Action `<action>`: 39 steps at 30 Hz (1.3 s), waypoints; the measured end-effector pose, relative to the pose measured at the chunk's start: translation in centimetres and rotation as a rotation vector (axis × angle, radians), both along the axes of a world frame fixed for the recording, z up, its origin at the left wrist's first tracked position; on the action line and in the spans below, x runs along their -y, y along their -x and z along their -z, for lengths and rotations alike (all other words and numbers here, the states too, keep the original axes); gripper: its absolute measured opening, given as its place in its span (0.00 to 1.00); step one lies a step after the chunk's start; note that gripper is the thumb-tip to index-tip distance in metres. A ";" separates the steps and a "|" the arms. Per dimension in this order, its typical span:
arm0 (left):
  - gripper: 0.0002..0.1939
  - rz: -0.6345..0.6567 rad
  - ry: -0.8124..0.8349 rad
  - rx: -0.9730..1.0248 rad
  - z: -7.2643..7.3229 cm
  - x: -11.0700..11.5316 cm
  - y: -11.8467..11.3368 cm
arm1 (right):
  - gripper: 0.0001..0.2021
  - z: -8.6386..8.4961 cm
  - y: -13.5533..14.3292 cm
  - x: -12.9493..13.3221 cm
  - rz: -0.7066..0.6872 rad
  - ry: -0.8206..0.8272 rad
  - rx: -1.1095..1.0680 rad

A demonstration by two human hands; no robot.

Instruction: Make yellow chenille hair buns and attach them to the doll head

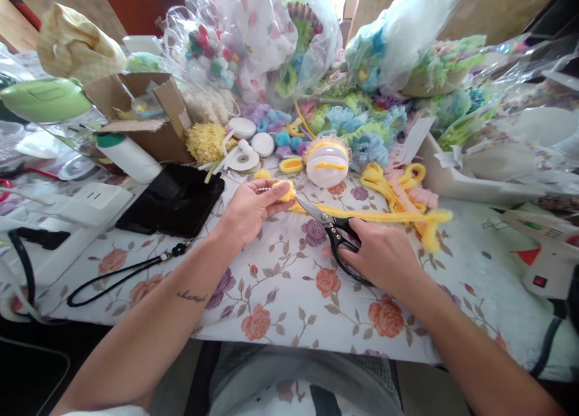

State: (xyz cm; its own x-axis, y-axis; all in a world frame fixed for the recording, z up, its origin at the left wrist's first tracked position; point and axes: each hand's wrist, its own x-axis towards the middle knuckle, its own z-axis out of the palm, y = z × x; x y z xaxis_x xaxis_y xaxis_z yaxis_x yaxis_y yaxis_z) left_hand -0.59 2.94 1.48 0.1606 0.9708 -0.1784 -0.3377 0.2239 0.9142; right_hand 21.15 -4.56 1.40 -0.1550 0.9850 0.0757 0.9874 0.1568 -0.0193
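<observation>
My left hand (256, 206) pinches a small fluffy yellow piece (284, 190), and a strand of white beads shows by its fingers. My right hand (380, 247) grips black-handled scissors (337, 226), whose blade tips touch or lie right beside the yellow piece. From near the fingers a long yellow fuzzy strip (375, 213) runs right across the cloth, behind the scissors. Behind the hands sits a round white case (326, 166) with a yellow band and ruffled trim. Looped yellow strips (389, 187) lie to its right, over pale pink material.
A black phone or tablet (174, 205) with a wrist strap (122, 277) lies left. Further left is a white power strip (90, 217). A cardboard box (140, 114), yellow yarn (208, 146) and colourful bagged trims (353, 120) crowd the back. A glue gun (543, 247) rests at right.
</observation>
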 end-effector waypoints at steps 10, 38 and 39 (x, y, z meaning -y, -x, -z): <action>0.12 0.005 0.001 -0.013 0.0 0.0 0.0 | 0.08 0.3 -0.1 -0.1 -0.006 -0.012 0.009; 0.11 0.060 0.042 0.058 -0.2 0.1 0.0 | 0.06 0.4 -0.3 0.0 -0.003 0.111 -0.067; 0.11 0.060 0.045 0.063 -0.2 0.1 0.0 | 0.06 0.4 -0.3 -0.1 -0.002 0.110 -0.068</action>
State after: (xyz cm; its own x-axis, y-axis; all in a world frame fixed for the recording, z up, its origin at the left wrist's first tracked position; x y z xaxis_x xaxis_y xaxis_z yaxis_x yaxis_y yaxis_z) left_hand -0.57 2.82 1.72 0.2309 0.9502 -0.2096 -0.3788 0.2862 0.8801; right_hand 21.48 -4.50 0.99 -0.1552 0.9876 -0.0220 0.9830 0.1521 -0.1031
